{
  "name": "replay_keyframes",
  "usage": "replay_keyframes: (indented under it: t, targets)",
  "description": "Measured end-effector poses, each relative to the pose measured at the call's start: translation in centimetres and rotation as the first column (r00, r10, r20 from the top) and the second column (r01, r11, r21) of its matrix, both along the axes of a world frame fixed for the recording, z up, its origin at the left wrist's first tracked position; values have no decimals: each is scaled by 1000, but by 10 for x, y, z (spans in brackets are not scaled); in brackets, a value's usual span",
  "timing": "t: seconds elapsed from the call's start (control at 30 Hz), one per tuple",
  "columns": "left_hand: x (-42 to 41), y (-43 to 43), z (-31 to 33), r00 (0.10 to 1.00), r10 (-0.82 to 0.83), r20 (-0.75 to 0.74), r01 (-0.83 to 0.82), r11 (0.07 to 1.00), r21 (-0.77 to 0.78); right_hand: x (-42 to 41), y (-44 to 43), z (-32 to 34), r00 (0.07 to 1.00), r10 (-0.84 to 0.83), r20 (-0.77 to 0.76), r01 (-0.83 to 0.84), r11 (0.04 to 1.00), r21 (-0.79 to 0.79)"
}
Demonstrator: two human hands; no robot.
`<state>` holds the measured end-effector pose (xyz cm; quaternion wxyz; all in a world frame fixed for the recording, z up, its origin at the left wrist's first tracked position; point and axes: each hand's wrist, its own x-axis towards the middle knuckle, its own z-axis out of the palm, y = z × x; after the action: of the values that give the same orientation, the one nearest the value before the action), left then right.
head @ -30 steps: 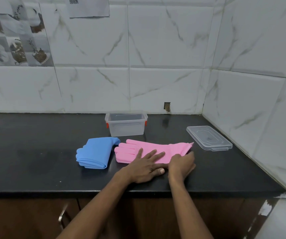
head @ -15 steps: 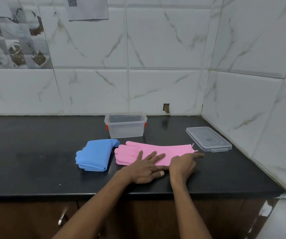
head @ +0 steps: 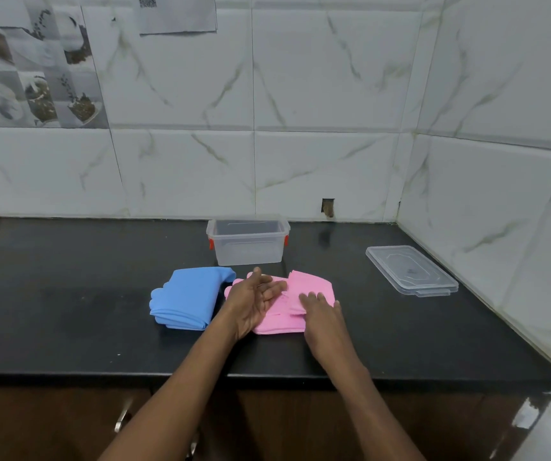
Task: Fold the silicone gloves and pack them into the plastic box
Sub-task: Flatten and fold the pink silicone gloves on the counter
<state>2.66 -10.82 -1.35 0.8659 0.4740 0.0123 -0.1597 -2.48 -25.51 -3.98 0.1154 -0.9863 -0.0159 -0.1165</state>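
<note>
1. Head view, the hands: the right hand (head: 318, 306) is lying flat, fingers spread, pressing the folded-over cuff end of the pink gloves (head: 287, 304) down. The left hand (head: 255, 298) is hovering open, palm tilted up, above the finger end and gripping nothing.
2. Head view, the task's things: the pink gloves are lying half-folded at the middle of the desk (head: 68, 314), touching or just beside the blue gloves (head: 189, 296), which are sitting already folded to their left. The plastic box (head: 248, 242) is standing open and empty behind them, its lid (head: 410, 270) lying well apart to the right.
3. Risks, as I judge them: silicone is springy, so the flap is likely springing open once the right hand lifts. A loose fold may be bulging too wide for the box. Sliding the pink pair could nudge the blue stack apart.
4. Surface and room: the desk is dark, glossy stone, set in a corner of white marbled tile walls, with wooden cabinet fronts below.
</note>
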Motion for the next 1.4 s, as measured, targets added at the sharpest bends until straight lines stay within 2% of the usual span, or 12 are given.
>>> replay_keyframes:
  t: [0.17, 0.23, 0.3, 0.4, 0.7, 0.77, 0.83, 0.9, 1.03, 1.13, 1.23, 1.4]
  targets:
    - [1, -1, -4, 998, 5, 67, -11, 997, 77, 1, -3, -2, 998, 46, -37, -46, 999, 7]
    - [-3, -4, -7, 970, -75, 232, -10, 939, 345, 2, -4, -3, 996, 60, -63, -61, 998, -13]
    - [-7, -11, -11, 877, -235, 419, -149, 695, 703, 2, -6, -2, 992, 79, -93, -82, 996, -23]
    - [-10, -20, -14, 759, -434, 486, -332, 384, 861, 2, -11, 1, 986, 105, -133, -105, 994, 4]
    - [-13, -22, -6, 769, -526, 362, -324, 167, 931, -18, -19, 16, 966, 192, -173, -176, 979, 104]
    - [-12, -23, -4, 763, -562, 319, -307, 120, 944, -24, -25, 16, 979, 177, -104, -135, 936, 324]
    - [-12, -26, -4, 763, -586, 273, -297, 58, 953, -27, -34, 18, 999, -47, 6, 35, 819, 573]
    - [-11, -29, -6, 759, -602, 246, -305, 5, 952, -27, -40, 23, 954, -299, 38, 232, 811, 537]
    - [-12, -29, -5, 753, -616, 233, -315, -27, 949, -20, -29, 31, 911, -390, -135, 412, 850, 327]
    - [-13, -31, -1, 774, -596, 213, -306, -57, 950, -8, -21, 34, 896, -384, -224, 444, 808, 388]
    - [-12, -36, 12, 787, -604, 123, -302, -204, 931, -1, -24, 36, 903, -347, -254, 428, 768, 475]
    - [7, -19, 31, 703, -711, -17, -293, -311, 904, 1, -32, 31, 936, -343, -76, 294, 644, 707]
